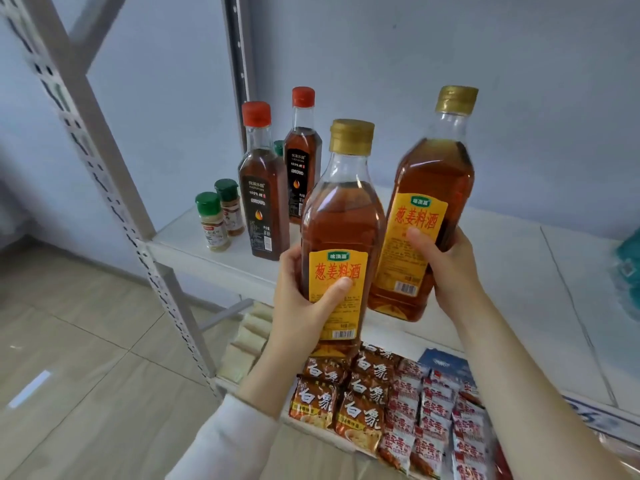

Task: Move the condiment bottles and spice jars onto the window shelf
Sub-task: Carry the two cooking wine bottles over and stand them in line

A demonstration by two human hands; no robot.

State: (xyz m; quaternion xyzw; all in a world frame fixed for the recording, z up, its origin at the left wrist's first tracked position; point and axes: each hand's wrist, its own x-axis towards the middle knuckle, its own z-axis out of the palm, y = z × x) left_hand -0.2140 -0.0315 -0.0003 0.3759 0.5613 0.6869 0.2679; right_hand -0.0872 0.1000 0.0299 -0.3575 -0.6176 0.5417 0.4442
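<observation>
Left hand [301, 306]: fingers and thumb wrapped round the lower body of the left bottle [341, 220], thumb across the label.
Right hand [450, 268]: grips the right bottle [429, 188] low on its body, thumb on the label.

Both bottles: clear, glossy, square-shouldered with a short round neck. Each has a ribbed gold cap, amber liquid and a yellow label with red characters, a small green badge and a barcode. Left bottle is nearly upright; right bottle tilts to the right. Both are held in front of the shelf [519, 244], at its front edge; neither appears to rest on it.

Shelf: smooth white board with a seam towards the right.

On the shelf, left end:
- Two dark bottles [263, 202], slim and angular, with red caps, dark brown contents and black labels. They stand upright, one behind the other.
- Two jars [211, 221], small, clear and cylindrical, with green lids and tan powder. They stand side by side, left of the dark bottles.
- A third green lid [278, 147] shows between the dark bottles; the rest of it is hidden.

Left of the shelf: slotted pale metal post [104, 168].

Below the shelf: crinkled foil packets [346, 393], brown and red, laid in rows.
</observation>
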